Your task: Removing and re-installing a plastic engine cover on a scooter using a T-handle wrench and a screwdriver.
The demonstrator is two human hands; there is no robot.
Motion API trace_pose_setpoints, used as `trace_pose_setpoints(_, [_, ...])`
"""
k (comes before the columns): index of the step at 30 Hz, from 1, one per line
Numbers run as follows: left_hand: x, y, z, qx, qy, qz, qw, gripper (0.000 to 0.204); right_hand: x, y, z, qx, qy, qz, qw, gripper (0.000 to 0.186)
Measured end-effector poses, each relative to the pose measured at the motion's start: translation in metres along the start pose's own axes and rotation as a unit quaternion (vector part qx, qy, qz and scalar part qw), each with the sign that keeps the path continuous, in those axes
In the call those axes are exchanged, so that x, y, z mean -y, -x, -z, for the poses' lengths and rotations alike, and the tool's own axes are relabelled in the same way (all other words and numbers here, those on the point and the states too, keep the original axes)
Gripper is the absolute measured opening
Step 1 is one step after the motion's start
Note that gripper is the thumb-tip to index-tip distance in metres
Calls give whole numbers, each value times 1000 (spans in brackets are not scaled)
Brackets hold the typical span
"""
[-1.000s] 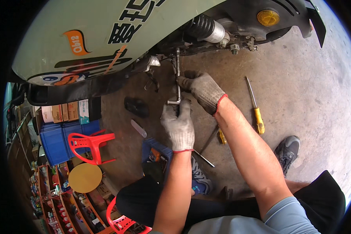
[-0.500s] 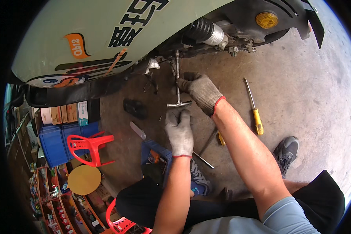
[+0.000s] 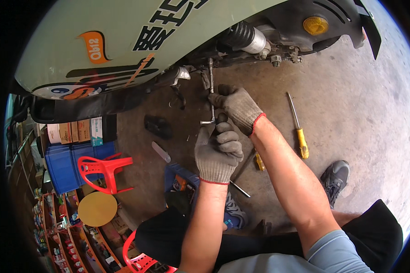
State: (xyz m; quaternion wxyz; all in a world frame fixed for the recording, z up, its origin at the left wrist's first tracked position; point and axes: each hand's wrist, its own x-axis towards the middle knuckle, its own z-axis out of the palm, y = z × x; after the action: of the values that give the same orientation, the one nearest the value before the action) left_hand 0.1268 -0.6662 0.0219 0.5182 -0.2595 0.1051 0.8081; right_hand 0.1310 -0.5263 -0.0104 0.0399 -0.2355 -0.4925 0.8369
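Note:
A chrome T-handle wrench (image 3: 211, 75) reaches from the underside of a pale green vehicle (image 3: 118, 41) toward me. Its far end meets the dark parts under the body; what it sits on cannot be made out. My right hand (image 3: 238, 107), in a grey knit glove with red cuff, pinches the wrench's shaft between thumb and fingers. Just nearer to me, my left hand (image 3: 217, 154), gloved likewise, has its fingers curled at the crossbar. Only the bar's left end shows; the rest is hidden by the fingers. A silver lever-like part (image 3: 181, 75) hangs beside the shaft.
To the right, a yellow-handled screwdriver (image 3: 301, 141) lies on the concrete floor (image 3: 351, 104). A metal rod (image 3: 240, 189) and a blue crate (image 3: 171, 175) lie near my feet. Left stand a red plastic chair (image 3: 105, 170), blue bins (image 3: 61, 166) and a round yellow stool top (image 3: 97, 208).
My left hand has moved slightly up and right and turned, its fingers now curled at the crossbar. The crossbar has rotated. My right hand keeps its pinch on the shaft.

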Motion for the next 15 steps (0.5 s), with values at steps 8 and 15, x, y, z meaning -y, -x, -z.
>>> trace_pose_setpoints(8, [4,-1,3,-43,-206,-188,959,27,6,7,-3,0,8,12,1000,38])
trace_pose_setpoints(15, [8,-14,10,-203,-643,-416,610,28,-10,-3,-7,-38,-34,58,997,37])
